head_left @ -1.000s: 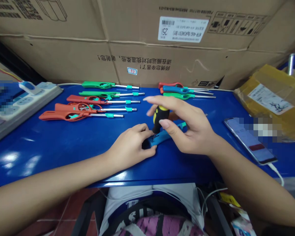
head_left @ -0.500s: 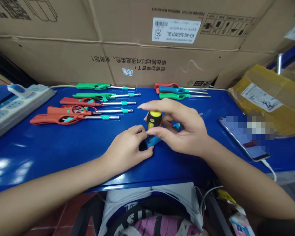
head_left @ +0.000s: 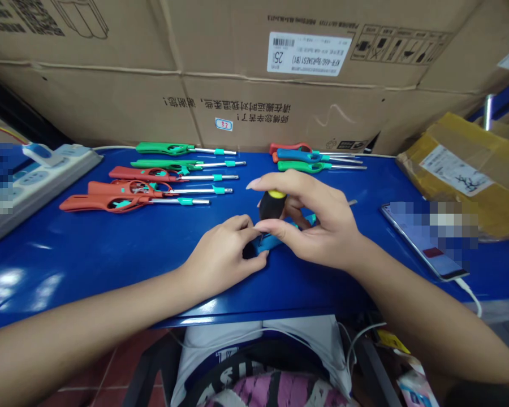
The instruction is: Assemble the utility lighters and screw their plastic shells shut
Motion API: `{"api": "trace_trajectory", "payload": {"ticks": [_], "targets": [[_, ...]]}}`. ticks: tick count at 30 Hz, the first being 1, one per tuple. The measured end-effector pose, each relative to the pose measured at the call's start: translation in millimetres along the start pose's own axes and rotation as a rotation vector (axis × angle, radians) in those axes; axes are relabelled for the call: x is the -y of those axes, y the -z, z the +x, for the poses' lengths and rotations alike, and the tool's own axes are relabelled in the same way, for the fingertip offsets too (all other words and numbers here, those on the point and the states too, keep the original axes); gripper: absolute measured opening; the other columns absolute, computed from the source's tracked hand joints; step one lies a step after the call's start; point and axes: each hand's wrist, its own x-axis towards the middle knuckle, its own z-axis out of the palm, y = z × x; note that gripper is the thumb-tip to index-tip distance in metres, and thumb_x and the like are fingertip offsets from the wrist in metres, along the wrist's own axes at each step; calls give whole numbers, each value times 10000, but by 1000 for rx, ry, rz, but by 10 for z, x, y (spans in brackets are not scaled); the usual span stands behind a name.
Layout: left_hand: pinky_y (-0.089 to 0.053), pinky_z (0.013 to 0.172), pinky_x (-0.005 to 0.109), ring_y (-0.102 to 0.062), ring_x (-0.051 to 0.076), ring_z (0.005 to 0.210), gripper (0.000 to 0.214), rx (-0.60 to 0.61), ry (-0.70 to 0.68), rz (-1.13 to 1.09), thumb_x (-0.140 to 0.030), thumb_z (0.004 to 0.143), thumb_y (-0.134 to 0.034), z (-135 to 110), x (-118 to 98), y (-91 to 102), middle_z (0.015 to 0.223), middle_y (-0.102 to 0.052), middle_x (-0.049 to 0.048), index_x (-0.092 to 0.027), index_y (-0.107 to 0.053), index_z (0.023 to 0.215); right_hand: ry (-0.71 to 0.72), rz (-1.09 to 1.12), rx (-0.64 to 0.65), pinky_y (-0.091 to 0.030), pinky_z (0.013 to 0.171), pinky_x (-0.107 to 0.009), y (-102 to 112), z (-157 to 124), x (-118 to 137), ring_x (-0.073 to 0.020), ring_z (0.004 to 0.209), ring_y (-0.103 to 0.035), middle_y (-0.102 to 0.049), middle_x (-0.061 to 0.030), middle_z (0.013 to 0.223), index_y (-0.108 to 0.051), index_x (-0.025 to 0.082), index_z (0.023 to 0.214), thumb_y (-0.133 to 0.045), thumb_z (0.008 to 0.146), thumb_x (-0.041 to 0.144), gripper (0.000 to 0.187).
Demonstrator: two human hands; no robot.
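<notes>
Plastic lighter [head_left: 271,241], glossy tabletop [head_left: 152,240]

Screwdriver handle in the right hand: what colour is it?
The screwdriver handle is black, with yellow at its top; best seen in the head view.

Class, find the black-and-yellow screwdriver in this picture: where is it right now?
In the head view, the screwdriver is just right of centre, in the right hand, over the blue lighter that the left hand holds.

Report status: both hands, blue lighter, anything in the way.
Left hand holding blue lighter at one end. Right hand gripping screwdriver over it. Right hand hides part of lighter; other lighters farther back.
</notes>
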Motion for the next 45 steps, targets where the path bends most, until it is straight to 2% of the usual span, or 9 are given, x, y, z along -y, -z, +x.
{"api": "trace_trajectory", "payload": {"ticks": [3,7,13,20,26,31,36,40,45], "targets": [[-545,669,320,-647,215,802,147,-25,4,24,-306,870,-671,3,-5,-2,867,-640,47,-168,-694,915,30,-74,1,-618,815,-278,-9,11,10,-168,977,-701,-713,-50,1197,-599,246,1283,-720,922,309,386],[-568,729,356,-658,237,867,210,-17,-4,-3,-309,875,-679,-1,-1,-9,933,-658,66,-175,-709,1033,27,-122,-33,-623,811,-291,-12,13,19,-173,946,-712,-722,-48,1176,-604,255,1272,-708,929,324,366],[-571,787,383,-666,256,939,271,28,24,-56,-329,878,-682,8,32,14,996,-659,64,-204,-712,1116,-65,-88,-135,-584,563,-247,-19,3,-13,-146,748,-675,-711,-61,1147,-633,240,1215,-733,890,313,347],[-553,760,322,-668,223,911,264,16,59,17,-351,883,-659,60,206,161,1020,-664,50,-212,-695,1105,-405,378,-528,-517,423,-175,-16,141,-250,-42,453,-563,-629,52,882,-529,246,1009,-771,836,401,335],[-560,768,307,-669,203,876,327,51,-22,-40,-431,940,-638,100,324,180,1019,-654,62,-186,-684,1151,-910,858,-447,-613,601,-195,-135,120,-348,-98,660,-709,-661,75,756,-469,219,823,-934,605,377,537],[-556,743,286,-666,184,815,270,-11,-218,100,-369,976,-603,175,468,122,978,-638,68,-153,-673,1122,-955,937,-326,-631,661,-265,-296,47,-378,-130,664,-719,-655,64,687,-442,219,769,-919,572,366,536],[-543,782,326,-644,223,861,248,-45,-332,174,-302,975,-577,408,711,226,977,-640,103,-121,-680,1110,-905,905,-310,-550,530,-239,-432,-17,-427,-77,512,-604,-584,111,682,-420,237,821,-815,638,327,444],[-527,825,344,-620,232,899,287,-116,-386,203,-341,979,-570,730,855,390,1000,-634,115,-126,-675,1138,-832,798,-370,-268,371,-195,-476,-46,-527,-28,371,-341,-482,136,677,-353,263,835,-712,710,345,389],[-518,830,339,-602,213,883,294,-173,-410,217,-372,976,-573,1323,942,463,981,-604,93,-138,-686,1115,-745,601,-373,-276,485,-228,-441,-86,-615,-62,486,-327,-395,111,648,-323,254,770,-658,741,287,337]]}}
